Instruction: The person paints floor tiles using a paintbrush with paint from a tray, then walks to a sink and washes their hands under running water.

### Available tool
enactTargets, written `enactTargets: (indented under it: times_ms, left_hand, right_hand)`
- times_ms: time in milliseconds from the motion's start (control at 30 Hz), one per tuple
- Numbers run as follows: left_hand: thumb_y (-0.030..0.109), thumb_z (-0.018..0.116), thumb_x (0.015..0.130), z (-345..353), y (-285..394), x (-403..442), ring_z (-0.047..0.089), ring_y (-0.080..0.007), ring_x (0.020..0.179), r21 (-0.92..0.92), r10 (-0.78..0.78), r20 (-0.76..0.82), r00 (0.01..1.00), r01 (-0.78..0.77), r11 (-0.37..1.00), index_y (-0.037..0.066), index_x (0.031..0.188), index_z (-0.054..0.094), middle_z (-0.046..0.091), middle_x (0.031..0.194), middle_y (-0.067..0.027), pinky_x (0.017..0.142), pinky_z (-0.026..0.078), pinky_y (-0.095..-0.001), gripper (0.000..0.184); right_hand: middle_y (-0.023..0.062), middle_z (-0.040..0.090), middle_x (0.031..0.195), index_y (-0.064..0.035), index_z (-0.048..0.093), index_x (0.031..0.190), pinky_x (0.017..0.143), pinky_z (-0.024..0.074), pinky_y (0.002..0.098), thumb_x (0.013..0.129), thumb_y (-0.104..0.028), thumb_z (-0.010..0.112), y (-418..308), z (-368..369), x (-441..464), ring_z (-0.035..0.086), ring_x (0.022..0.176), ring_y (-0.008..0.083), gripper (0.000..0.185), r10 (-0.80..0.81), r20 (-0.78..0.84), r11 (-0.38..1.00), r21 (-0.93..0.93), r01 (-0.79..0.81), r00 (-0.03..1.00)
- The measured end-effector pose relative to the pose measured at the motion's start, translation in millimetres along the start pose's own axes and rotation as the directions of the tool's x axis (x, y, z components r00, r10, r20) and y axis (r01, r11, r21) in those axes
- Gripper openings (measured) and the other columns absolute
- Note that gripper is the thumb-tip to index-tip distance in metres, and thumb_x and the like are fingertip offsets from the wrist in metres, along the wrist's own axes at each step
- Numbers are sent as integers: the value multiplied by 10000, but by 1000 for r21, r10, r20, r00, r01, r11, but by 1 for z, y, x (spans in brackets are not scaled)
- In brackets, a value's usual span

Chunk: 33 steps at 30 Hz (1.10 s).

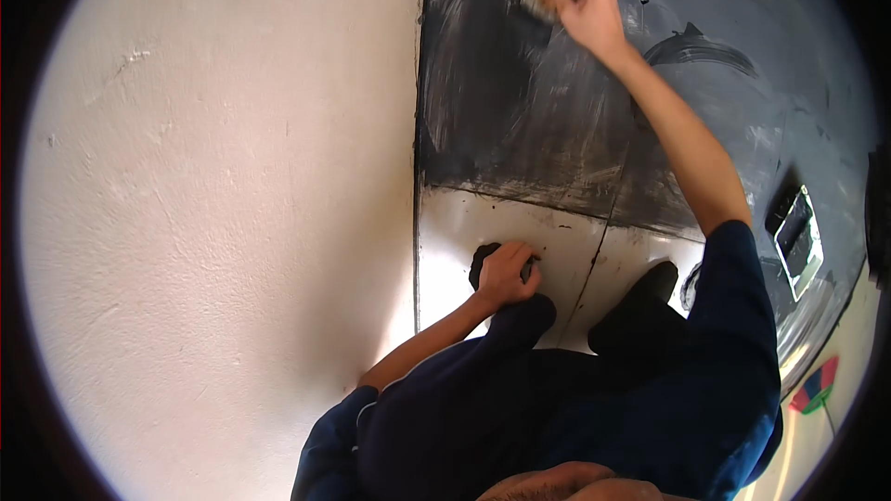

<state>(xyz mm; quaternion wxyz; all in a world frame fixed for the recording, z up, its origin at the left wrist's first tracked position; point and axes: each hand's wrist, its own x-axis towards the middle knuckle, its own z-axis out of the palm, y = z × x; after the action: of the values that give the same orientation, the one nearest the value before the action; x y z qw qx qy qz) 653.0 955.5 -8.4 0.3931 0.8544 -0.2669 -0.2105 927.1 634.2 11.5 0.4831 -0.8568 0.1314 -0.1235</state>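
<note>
My right hand (594,17) is closed round a paintbrush (540,2) with a red and yellow handle. Its pale bristles, blurred by motion, are at the dark-coated floor (566,111), where wet black streaks and thinner, scratchy patches show. My left hand (506,274) hangs loosely in front of my bent left knee, over a dark shoe (481,263). Its fingers are curved, with a gap to the thumb, and nothing plainly held in them. Beneath my feet the floor tiles (566,250) are still white, with dark joint lines.
A rough cream wall (232,148) runs along my left, meeting the floor at a dark line. To my right, on the coated floor, stands a white-rimmed container (810,264) with black inside. Farther right lies a multicoloured broom head (819,385). My other shoe (661,280) is near the coating's edge.
</note>
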Motion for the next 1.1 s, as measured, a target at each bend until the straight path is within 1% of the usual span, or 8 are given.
enactTargets:
  times_ms: [100,200,333,533,667,800,967,1100]
  left_hand:
    - [97,674,727,1,-1,0,619,-284,710,2,30,-19,999,-30,1000,91,869,664,615,805,-87,633,510,-392,143]
    - [109,679,742,1,4,1,634,-296,791,-12,-6,-10,1000,6,1000,97,874,646,613,834,-82,662,527,-394,136]
    - [114,685,739,-1,4,-1,639,-293,802,19,-29,20,999,28,999,97,882,653,620,848,-81,668,531,-397,147]
    - [109,683,736,3,3,1,633,-297,781,18,37,-10,999,-37,999,95,878,656,625,842,-80,657,527,-395,145]
    - [100,681,737,2,2,2,630,-295,764,25,39,10,999,-39,999,93,876,656,628,831,-83,654,525,-395,141]
    - [95,679,739,0,5,2,629,-285,758,40,3,22,1000,-4,999,97,875,657,629,828,-81,649,524,-389,138]
    - [104,682,742,1,4,3,634,-271,757,21,15,-12,1000,-15,1000,100,882,656,632,854,-75,646,529,-374,142]
    - [111,683,743,0,5,1,638,-268,764,39,-11,35,999,10,999,103,886,655,627,858,-72,651,533,-367,145]
  right_hand:
    - [152,629,808,-46,636,949,647,518,403,911,-39,615,-20,0,20,652,695,300,44,-514,-332,847,-54,529,791]
    - [101,669,1030,-103,629,978,664,583,364,813,-70,685,24,21,-22,687,828,267,178,-647,42,709,-335,621,762]
    - [68,638,1083,-128,645,1024,680,602,336,739,-73,699,-11,26,-157,682,921,225,295,-713,279,645,-97,758,643]
    - [78,680,807,-41,648,931,671,545,314,909,-240,751,-41,0,-181,654,721,143,226,-107,418,931,360,-56,902]
    - [99,711,799,-32,673,891,681,543,327,926,-267,729,16,-8,-47,668,698,178,244,-2,40,978,207,-6,999]
    - [143,687,925,-52,662,1005,717,561,388,970,-168,640,12,-41,3,705,814,244,123,-392,-159,906,-241,349,906]
    - [134,629,1170,-81,608,1150,669,618,388,721,-64,651,34,-28,-110,692,906,314,432,-559,276,709,-329,624,782]
    - [99,663,1061,-118,658,1036,654,597,339,771,-35,715,-13,-38,-238,703,777,241,283,-462,437,887,201,416,772]
